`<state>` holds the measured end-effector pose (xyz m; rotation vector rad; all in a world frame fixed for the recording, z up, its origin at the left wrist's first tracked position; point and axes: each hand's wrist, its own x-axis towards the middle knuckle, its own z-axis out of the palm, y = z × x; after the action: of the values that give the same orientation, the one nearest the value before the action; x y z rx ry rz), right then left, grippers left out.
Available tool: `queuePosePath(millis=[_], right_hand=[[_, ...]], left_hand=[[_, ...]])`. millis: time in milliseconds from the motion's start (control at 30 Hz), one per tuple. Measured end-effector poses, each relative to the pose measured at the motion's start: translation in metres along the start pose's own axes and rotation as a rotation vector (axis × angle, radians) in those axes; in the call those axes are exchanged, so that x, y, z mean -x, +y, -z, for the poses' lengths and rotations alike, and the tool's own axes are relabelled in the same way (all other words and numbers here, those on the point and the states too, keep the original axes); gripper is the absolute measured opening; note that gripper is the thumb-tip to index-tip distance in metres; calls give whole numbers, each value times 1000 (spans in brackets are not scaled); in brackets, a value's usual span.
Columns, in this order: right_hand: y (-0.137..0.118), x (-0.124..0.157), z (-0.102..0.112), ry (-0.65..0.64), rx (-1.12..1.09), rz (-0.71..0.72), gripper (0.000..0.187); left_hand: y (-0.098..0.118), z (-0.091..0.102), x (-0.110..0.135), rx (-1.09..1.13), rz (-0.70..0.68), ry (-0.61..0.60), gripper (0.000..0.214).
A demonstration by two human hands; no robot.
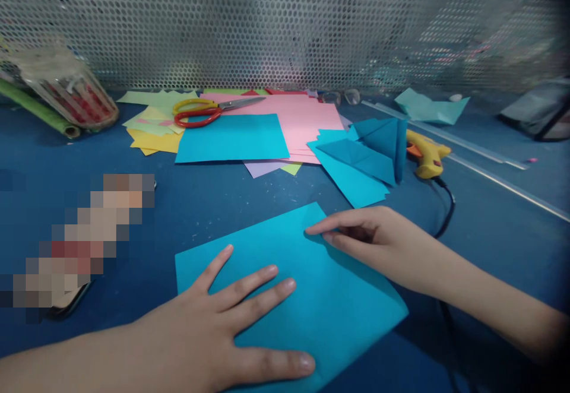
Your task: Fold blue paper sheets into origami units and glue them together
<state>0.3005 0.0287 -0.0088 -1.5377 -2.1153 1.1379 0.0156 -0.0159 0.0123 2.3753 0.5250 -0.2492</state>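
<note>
A bright blue sheet of paper (285, 250) lies at an angle on the table in front of me. My left hand (222, 322) rests flat on it with the fingers spread wide. Over the sheet's upper right edge reaches my right hand (365, 233). Its index finger and thumb are stretched out with a small gap between them, their tips at the paper's surface near the far corner. No pinch on the sheet shows, and the other right fingers are partly hidden.
Behind the sheet are scissors (200, 111), another blue sheet (234, 140), pink paper (309, 123), folded blue pieces (378, 149) and a yellow glue gun (430, 155) with a cord. A jar (71, 90) and a blurred-out object (84, 244) are left; mesh (267, 25) stands behind.
</note>
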Motion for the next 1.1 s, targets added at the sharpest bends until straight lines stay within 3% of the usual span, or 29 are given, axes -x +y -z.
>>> queuePosePath(millis=[400, 633, 1100], right_hand=[[-1, -1, -1, -10, -16, -50, 27], [-1, -3, 3, -32, 16, -5, 22], [3, -1, -1, -32, -12, -37, 30]], left_hand=[[1, 0, 1, 17, 14, 8, 82], [2, 0, 3, 25, 13, 20, 76], [-1, -2, 2, -71, -17, 28, 77]])
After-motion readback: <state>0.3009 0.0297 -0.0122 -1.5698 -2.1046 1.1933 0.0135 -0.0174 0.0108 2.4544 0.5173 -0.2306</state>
